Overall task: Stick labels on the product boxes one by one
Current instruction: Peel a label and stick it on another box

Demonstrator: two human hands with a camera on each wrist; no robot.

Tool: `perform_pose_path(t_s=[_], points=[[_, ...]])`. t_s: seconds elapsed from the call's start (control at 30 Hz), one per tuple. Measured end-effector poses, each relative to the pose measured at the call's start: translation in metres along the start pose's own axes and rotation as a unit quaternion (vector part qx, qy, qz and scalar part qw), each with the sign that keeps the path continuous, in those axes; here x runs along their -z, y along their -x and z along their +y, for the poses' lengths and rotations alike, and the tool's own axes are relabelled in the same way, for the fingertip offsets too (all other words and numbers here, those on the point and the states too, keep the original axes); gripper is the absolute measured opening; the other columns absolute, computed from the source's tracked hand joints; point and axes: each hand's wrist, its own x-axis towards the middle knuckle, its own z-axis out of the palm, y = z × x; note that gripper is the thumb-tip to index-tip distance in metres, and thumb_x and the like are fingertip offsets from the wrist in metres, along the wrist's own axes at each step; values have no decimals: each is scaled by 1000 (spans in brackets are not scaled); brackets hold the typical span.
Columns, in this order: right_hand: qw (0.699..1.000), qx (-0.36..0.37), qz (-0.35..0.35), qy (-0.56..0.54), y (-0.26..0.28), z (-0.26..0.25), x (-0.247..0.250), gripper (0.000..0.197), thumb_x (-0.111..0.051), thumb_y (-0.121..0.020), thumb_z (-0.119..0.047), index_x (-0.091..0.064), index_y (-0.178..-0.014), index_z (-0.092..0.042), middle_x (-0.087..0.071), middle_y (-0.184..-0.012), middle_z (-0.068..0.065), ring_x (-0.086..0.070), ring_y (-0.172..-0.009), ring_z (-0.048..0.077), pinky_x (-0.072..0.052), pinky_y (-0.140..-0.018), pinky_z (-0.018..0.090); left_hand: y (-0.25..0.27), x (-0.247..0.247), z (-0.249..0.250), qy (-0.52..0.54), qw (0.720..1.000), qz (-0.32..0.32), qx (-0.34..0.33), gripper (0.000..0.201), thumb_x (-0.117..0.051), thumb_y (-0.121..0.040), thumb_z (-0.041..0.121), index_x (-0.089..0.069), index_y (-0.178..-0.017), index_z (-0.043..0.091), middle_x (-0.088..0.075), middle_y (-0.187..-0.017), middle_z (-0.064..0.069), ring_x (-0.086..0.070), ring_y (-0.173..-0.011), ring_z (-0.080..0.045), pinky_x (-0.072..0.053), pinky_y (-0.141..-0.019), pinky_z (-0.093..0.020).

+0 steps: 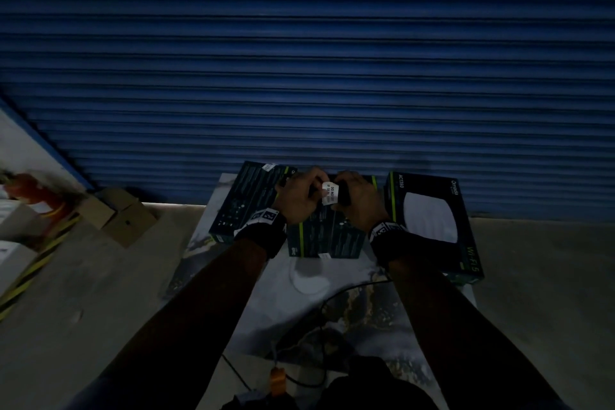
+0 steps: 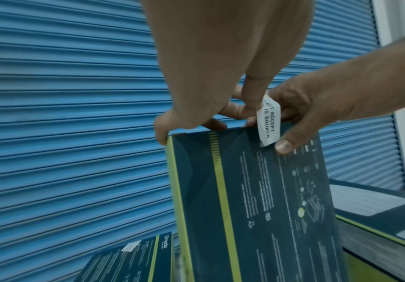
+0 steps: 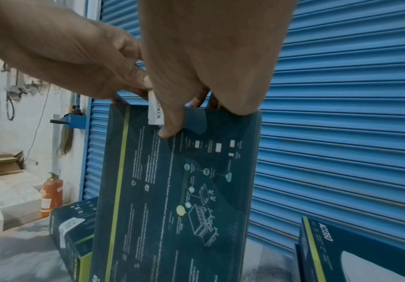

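Observation:
A dark teal product box [image 1: 326, 236] with a green stripe stands on edge, tilted, in the middle of the mat. A white seal label [image 2: 268, 122] printed "DO NOT ACCEPT IF SEAL IS BROKEN" bends over its top edge. My left hand [image 2: 244, 106] pinches the label's upper end, with the other fingers curled over the box's top edge. My right hand [image 3: 172, 122] grips the top edge, its thumb on the front face at the label's [image 3: 155, 112] lower end. In the head view the left hand [image 1: 312, 190] and right hand [image 1: 342, 196] meet at the label [image 1: 329, 193].
A second box [image 1: 246, 200] lies flat to the left with a white label on it. A third box [image 1: 432, 223], marked AC1350, lies to the right. A blue roller shutter [image 1: 299, 60] stands close behind. Cardboard cartons [image 1: 116, 216] and a red fire extinguisher [image 3: 51, 194] are at the left.

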Motion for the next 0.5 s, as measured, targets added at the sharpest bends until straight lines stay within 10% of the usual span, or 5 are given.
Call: perform_pose_path(t_s=[0.13, 0.5], points=[[1000, -8, -7, -7, -1, 0, 0, 65, -92, -65, -19, -62, -122, -12, -60, -124, 10, -59, -113, 31, -50, -97, 42, 3, 1, 0, -17, 1000, 16, -4, 18, -66, -95, 8, -63, -113, 11, -68, -94, -1, -60, -84, -12, -42, -68, -16], [1000, 6, 21, -4, 6, 3, -5, 53, -86, -76, -17, -62, -122, -9, -61, -126, 11, -57, -115, 29, -46, -99, 35, 4, -7, -1, -13, 999, 41, -12, 16, -66, -94, 6, -65, -110, 11, -69, -92, -3, -64, -85, -18, -52, -76, -33]])
